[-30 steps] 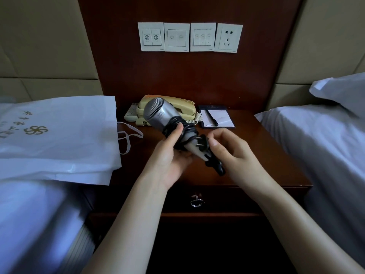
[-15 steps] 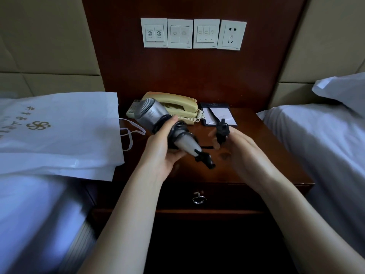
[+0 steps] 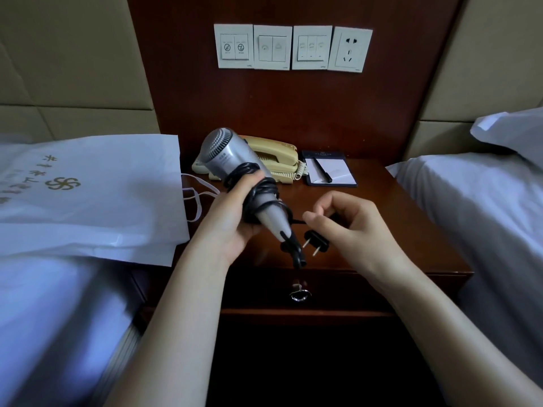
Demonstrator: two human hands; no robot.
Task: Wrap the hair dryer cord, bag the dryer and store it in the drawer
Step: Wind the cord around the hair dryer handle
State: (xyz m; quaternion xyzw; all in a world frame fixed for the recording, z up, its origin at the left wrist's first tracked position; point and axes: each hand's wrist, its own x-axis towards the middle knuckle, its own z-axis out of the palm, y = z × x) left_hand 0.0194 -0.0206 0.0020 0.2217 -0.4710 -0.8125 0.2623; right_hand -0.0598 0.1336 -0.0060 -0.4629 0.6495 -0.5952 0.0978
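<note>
Head view: left grip [image 3: 232, 218] clamps the hair dryer [image 3: 226, 154]; right grip [image 3: 349, 224] seemingly pinches cord [image 3: 264, 183] beside it; slack could unwind coils.

The surface [image 3: 396, 224] stands between the left bed [image 3: 44, 318] and the right bed [image 3: 470, 201], with the telephone [image 3: 273, 157] at its back left, the notepad [image 3: 338, 173] with a pen [image 3: 323, 171] on it just to the right, and the wall switches [image 3: 273, 47] behind. The bag [image 3: 88, 195] lies on the left bed, its handles reaching onto the surface. Before the telephone the left hand [image 3: 232, 221] holds the hair dryer [image 3: 226, 157] above the surface, the right hand [image 3: 349, 224] pinching its cord [image 3: 261, 189] to the right, the plug [image 3: 316, 242] hanging between them, the drawer [image 3: 352, 289] below.
</note>
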